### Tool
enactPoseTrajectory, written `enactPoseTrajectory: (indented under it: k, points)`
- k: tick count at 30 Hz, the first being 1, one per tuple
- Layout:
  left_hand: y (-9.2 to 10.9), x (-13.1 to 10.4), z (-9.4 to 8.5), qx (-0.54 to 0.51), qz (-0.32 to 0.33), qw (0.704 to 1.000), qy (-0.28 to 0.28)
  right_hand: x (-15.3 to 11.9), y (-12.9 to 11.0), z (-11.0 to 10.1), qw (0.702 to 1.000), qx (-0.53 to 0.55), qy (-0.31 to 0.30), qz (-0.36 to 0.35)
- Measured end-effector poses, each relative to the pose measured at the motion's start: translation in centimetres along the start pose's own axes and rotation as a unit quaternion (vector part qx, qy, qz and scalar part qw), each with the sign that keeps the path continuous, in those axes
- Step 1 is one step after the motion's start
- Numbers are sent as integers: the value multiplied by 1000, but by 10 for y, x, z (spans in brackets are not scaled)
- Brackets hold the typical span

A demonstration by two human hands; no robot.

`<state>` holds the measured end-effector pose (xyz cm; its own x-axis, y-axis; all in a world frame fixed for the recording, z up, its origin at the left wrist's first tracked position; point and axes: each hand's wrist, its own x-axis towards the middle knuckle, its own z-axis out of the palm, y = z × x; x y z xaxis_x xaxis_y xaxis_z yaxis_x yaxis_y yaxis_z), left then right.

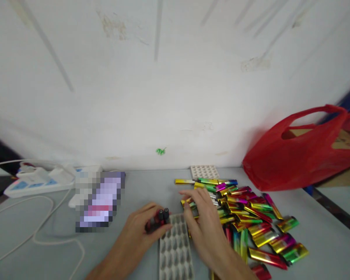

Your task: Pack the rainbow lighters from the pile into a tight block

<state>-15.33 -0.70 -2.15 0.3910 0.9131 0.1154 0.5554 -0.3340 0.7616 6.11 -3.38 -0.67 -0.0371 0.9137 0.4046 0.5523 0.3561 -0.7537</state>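
My left hand (142, 227) is closed around a few dark lighters (163, 214) with black ends up, over the far left corner of a pale moulded tray (176, 247). Rows of oval hollows cover that tray. Just right of it, my right hand (204, 221) has its fingers apart at the left side of a pile of shiny lighters (259, 237) in gold, red, green and purple. A gold one (186, 202) lies under its fingertips; whether they touch it I cannot tell.
Against the wall stands a second pale tray (204, 172). At the right is a red plastic bag (294, 155) with cardboard inside. On the left lie a phone (102, 202) with a blurred screen, a power strip (37, 184) and a white cable (51, 243) across the grey table.
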Motion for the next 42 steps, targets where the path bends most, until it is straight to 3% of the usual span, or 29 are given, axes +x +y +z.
enactPoseTrajectory:
  k: [4, 9, 21, 31, 34, 37, 40, 42]
  points:
    - [3, 0, -1, 7, -12, 1000, -9, 4, 7, -2, 982, -191, -4, -1]
    - [0, 1, 1, 11, -14, 1000, -8, -2, 5, 1, 949, -316, -19, -4]
    - [5, 2, 0, 14, -24, 1000, -12, -2, 12, -1, 949, -302, -86, -11]
    - [1, 2, -1, 21, -19, 1000, -7, 6, 26, 10, 916, -381, -112, -48]
    - [1, 3, -1, 20, -21, 1000, -6, 8, 24, 10, 928, -357, -85, -60]
    - [2, 3, -1, 20, -20, 1000, -10, 8, 15, 4, 965, -260, -18, -44]
    - [3, 2, -2, 21, -19, 1000, -13, 9, 6, -4, 998, -40, 40, 32]
    - [4, 2, -2, 19, -23, 999, -14, 10, 2, -7, 983, 139, 45, 109]
